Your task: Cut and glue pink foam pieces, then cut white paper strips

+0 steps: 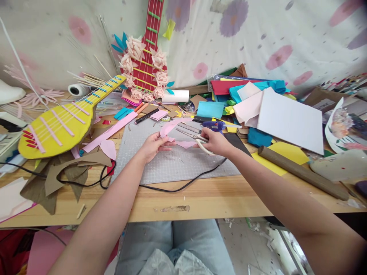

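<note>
Over the grey cutting mat, my left hand pinches a curved strip of pink paper between thumb and fingers. My right hand is closed round the light handles of a pair of scissors. The scissor blades point left toward the pink strip, and they look slightly parted. Below them a pointed pink paper piece shows between the two hands; I cannot tell if it is joined to the strip. Just behind my right hand lies a blue glue gun, partly hidden by the fingers.
A yellow paper lute leans at the left, and a red one with pink paper flowers stands against the wall. A black cord crosses the mat's front. Coloured sheets, a white board and a brown roll lie at the right.
</note>
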`<state>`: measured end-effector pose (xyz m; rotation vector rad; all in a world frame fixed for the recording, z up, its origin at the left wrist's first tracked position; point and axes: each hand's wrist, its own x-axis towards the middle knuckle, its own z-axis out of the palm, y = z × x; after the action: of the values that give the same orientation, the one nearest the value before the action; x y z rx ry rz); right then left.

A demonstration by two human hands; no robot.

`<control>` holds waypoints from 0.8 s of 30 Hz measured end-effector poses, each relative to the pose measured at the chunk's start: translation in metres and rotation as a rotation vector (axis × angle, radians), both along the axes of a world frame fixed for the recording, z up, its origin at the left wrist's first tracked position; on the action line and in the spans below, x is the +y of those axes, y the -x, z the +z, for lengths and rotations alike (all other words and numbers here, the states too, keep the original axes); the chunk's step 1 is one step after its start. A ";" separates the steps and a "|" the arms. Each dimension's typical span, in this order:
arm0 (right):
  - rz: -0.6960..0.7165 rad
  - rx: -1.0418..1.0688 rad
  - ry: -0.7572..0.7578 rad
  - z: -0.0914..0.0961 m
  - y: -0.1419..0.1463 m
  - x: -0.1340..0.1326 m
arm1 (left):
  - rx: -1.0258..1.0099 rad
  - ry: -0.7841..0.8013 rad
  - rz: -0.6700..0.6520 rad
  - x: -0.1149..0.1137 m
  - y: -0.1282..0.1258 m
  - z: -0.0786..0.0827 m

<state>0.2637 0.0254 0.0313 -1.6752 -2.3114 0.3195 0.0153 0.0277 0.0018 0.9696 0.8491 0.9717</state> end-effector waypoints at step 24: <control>0.210 0.995 0.175 -0.017 0.069 0.001 | -0.294 0.559 -0.051 -0.012 -0.010 0.020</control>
<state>0.1948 0.0260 0.0143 -0.9487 -1.6879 1.1219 0.0253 0.0154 0.0221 0.3573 0.7810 0.7479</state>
